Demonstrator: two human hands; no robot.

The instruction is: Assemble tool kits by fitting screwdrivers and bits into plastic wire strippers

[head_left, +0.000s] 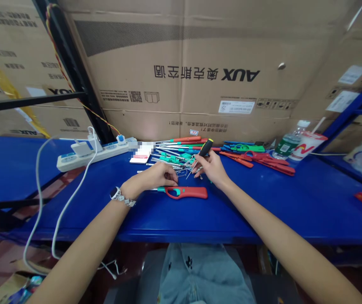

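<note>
The lighter (192, 192) lies flat on the blue worktop (231, 219), midway between its front and back edges, its barrel to the left. Its body is red, with a looped guard and green trigger and collar. The left hand (162, 175) curls over the barrel end; whether its grip is closed on anything is hidden. The right hand's (212, 166) grip is clamped on a black-and-yellow screwdriver (205, 147), shaft slanting down-left.

Behind them spreads a pile (176, 157) of barrels with green and red parts. Red handles (272, 162) and green handles (253, 148) lie to the right. Near the back right stand a capped clear bottle (285, 145) with a green label and a red-and-white cup (307, 145) with a straw; the cup's contents are hidden. A white power strip (105, 154) holding plugs sits back left. Printed cardboard (184, 42) rises along the back edge. On the floor, lower left, an open box (6, 289) contains colourful packets.
</note>
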